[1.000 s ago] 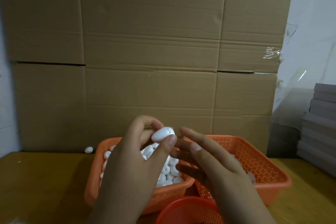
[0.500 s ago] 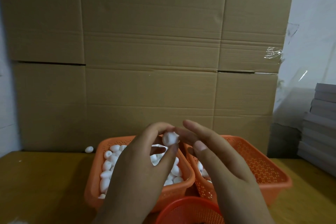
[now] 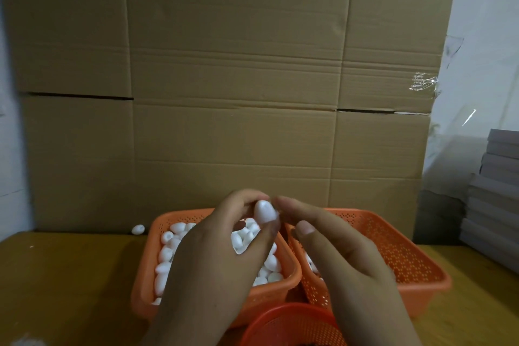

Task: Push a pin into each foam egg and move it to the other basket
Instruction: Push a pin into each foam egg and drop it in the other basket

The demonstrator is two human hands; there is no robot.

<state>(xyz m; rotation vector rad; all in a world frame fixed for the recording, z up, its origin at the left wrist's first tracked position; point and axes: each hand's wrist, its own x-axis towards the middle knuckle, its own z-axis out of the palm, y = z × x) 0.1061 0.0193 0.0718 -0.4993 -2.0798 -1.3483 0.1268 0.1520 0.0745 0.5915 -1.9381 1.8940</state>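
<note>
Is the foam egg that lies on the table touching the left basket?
No, the stray egg lies apart from the left basket.

White foam egg [image 3: 264, 211] held above the left basket [image 3: 146, 284] full of eggs.

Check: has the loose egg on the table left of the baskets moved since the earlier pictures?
No. The loose egg lies at the cardboard's foot, left of the left basket, as before.

On the worktop [image 3: 70, 284] in front of me two baskets sit side by side, touching: the left basket [image 3: 146, 284] holds a heap of foam eggs [image 3: 165, 254], the right basket [image 3: 415, 270] only a few. A round basket [image 3: 292, 326] lies nearest me, before both. One stray egg [image 3: 138, 229] lies behind the left basket, against the cardboard wall [image 3: 230, 93]. Stacked boards [image 3: 497, 199] stand at far right.
</note>
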